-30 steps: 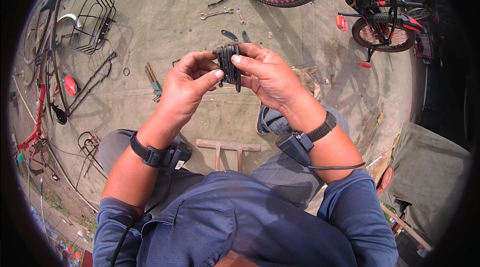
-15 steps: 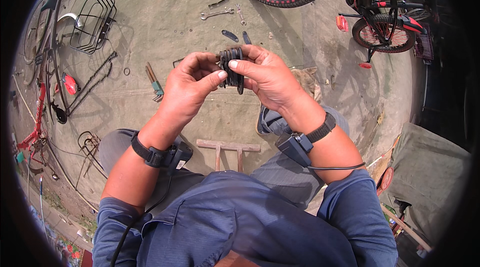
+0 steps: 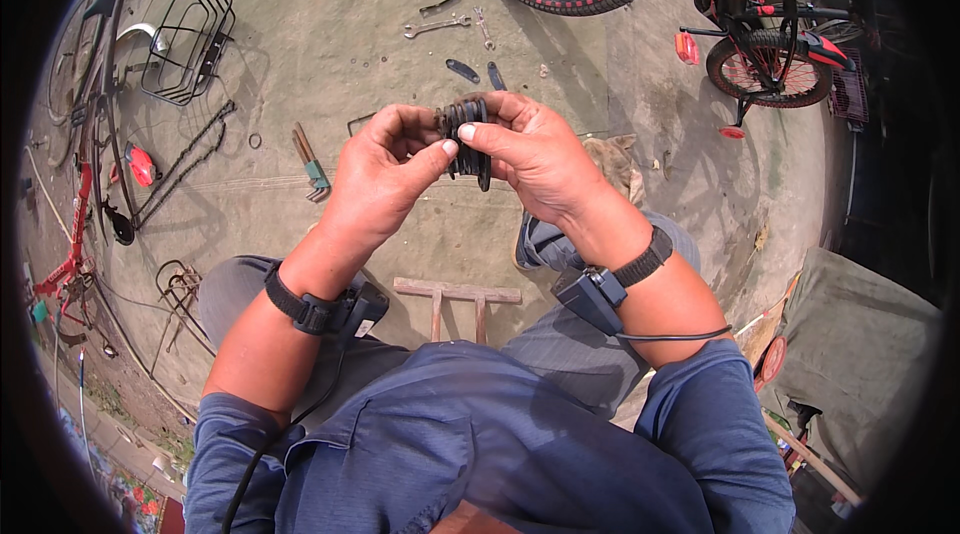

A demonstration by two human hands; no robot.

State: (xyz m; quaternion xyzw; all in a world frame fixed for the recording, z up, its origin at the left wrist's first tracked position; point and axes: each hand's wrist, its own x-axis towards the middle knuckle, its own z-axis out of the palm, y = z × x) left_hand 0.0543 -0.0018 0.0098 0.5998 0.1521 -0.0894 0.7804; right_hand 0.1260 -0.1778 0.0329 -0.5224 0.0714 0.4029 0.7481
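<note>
Between both hands is a dark bicycle sprocket cassette (image 3: 465,141), a stack of black discs with the widest at its right end. My left hand (image 3: 385,159) is closed on its left side, with the thumb tip pressed against the near edge. On the right side, my right hand (image 3: 535,149) grips it, its thumb lying over the discs and the fingers curled behind. The far side of the stack is partly hidden by my fingers. Past it on the ground lie two small dark flat pieces, one a dark blade-like piece (image 3: 461,71).
Beyond my hands lie an open-end wrench (image 3: 437,27) and a smaller wrench (image 3: 483,29). A hex key set (image 3: 312,166), a chain (image 3: 185,162) and a black wire basket (image 3: 188,49) are leftward. A bicycle wheel (image 3: 570,4) stands ahead; a wooden stool-like frame (image 3: 457,290) is between my legs.
The sprocket cassette has turned slightly between my fingers. Both hands stay in nearly the same place and keep their grip.
</note>
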